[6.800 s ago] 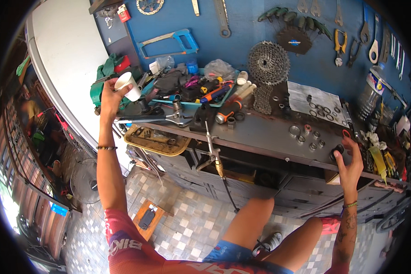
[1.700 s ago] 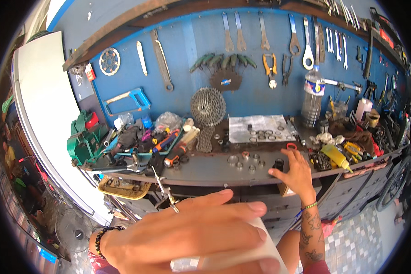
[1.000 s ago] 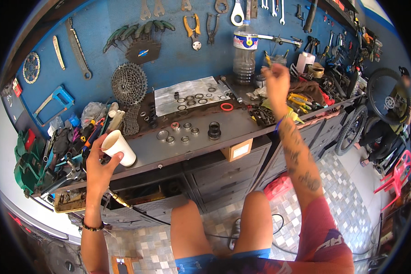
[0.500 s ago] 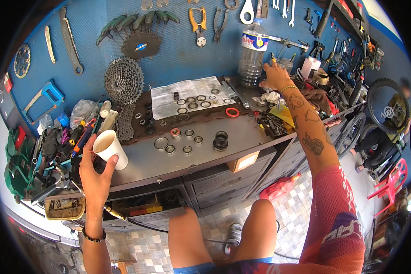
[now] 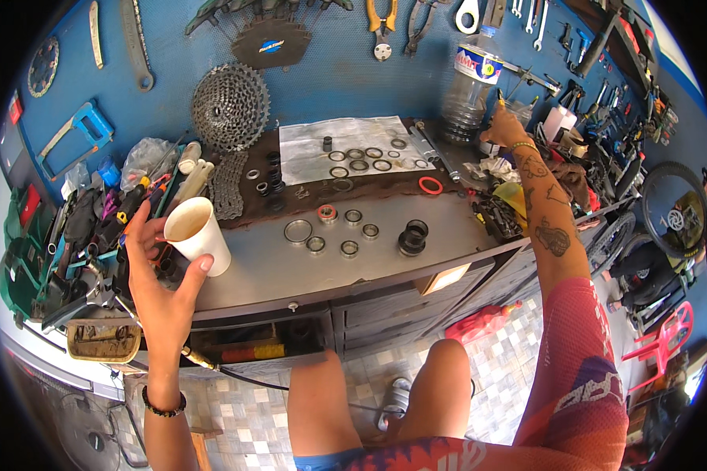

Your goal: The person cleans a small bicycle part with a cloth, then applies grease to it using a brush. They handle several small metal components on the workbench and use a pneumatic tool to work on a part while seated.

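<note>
I have the left hand (image 5: 165, 286) holding a white paper cup (image 5: 206, 239) between thumb and fingers, at 9 o'clock in my view. My right hand (image 5: 504, 129) reaches out to 2 o'clock, just beside a clear plastic bottle (image 5: 471, 86) at its 11 o'clock; I can't tell whether its fingers hold anything. Metal bearings (image 5: 349, 248) lie on the surface (image 5: 267, 263) at the cup's 3 o'clock, a bicycle cassette (image 5: 230, 107) at its 12.
</note>
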{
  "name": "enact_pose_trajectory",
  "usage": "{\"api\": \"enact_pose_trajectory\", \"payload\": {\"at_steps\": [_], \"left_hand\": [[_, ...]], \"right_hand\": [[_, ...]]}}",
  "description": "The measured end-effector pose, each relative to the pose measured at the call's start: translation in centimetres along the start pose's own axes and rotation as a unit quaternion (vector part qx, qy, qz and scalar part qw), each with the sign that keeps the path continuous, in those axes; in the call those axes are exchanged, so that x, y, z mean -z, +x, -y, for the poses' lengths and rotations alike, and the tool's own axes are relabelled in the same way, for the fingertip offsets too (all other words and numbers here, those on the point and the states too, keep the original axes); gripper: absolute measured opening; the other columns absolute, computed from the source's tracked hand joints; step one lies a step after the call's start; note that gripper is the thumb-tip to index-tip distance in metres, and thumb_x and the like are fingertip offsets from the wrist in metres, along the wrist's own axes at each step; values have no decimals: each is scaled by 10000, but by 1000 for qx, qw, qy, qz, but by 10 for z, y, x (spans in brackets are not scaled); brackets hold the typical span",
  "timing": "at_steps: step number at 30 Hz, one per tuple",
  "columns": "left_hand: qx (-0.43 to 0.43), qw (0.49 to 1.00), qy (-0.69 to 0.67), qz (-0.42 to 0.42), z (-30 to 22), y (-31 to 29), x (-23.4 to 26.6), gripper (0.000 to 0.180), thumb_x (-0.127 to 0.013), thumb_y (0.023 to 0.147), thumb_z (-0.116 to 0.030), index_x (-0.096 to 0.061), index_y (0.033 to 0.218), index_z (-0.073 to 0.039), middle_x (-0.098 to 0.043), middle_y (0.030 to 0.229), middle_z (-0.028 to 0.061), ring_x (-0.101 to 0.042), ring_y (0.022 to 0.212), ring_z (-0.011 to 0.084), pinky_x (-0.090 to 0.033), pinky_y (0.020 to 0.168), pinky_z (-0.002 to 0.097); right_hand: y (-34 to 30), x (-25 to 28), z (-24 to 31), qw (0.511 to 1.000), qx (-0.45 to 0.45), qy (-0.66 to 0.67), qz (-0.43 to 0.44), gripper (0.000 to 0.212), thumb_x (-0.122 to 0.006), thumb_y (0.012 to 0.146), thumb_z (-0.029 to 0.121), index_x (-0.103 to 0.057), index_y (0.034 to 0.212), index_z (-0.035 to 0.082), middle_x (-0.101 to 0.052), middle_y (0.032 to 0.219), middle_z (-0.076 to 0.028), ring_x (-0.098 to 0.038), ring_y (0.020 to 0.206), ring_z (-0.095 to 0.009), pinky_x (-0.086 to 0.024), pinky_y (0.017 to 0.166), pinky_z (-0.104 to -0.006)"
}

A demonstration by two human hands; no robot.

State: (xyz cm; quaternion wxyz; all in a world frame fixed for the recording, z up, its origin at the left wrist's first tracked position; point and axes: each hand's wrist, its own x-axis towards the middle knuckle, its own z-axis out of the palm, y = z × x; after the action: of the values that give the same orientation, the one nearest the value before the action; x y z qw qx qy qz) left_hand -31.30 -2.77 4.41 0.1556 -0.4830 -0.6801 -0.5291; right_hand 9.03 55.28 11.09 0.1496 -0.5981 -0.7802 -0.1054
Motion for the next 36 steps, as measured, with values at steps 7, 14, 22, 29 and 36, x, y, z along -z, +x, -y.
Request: {"api": "enact_pose_trajectory", "payload": {"at_steps": [7, 14, 22, 29, 36], "left_hand": [[-9, 1000, -25, -13, 0, 0, 5, 990, -980, 809, -227, -471, 1638, -43, -687, 1400, 158, -666, 1255, 281, -514, 1117, 442], [-84, 991, 16, -105, 5, -11, 8, 1110, -977, 784, -519, -461, 1589, 44, -595, 1381, 223, -625, 1194, 374, -516, 1024, 494], [-122, 982, 19, -143, 8, -14, 6, 928, -936, 844, -455, -496, 1534, -15, -577, 1423, 216, -616, 1252, 415, -481, 1075, 518], [-129, 979, 9, -158, -7, -23, 27, 725, -865, 938, -351, -542, 1507, -36, -562, 1456, 201, -552, 1355, 424, -433, 1132, 513], [-142, 956, 164, -195, -2, -13, 22, 447, -752, 974, -232, -680, 1385, -73, -687, 1365, 143, -608, 1287, 370, -436, 1114, 518]], "right_hand": [[21, 3, -48, 987, 110, -24, -113, 933, -916, 780, 502, -608, 1435, -87, -694, 1393, -306, -695, 1277, -474, -578, 1057, -517], [-30, -7, -56, 908, 277, 279, -147, 741, -903, 875, 364, -490, 1403, 46, -512, 1284, -94, -555, 1118, -235, -471, 910, -363], [-247, 50, 78, 898, 283, 335, -31, 507, -859, 808, 113, -498, 1162, 74, -498, 945, -24, -504, 858, -165, -469, 759, -343], [-228, 35, 85, 880, 281, 384, -21, 530, -853, 819, 102, -525, 1231, 42, -646, 1015, -105, -615, 911, -233, -512, 853, -373], [-232, 80, 103, 878, 378, 265, -125, 814, -773, 794, -61, -530, 1569, -2, -616, 1551, -235, -567, 1482, -400, -424, 1264, -442]]}}
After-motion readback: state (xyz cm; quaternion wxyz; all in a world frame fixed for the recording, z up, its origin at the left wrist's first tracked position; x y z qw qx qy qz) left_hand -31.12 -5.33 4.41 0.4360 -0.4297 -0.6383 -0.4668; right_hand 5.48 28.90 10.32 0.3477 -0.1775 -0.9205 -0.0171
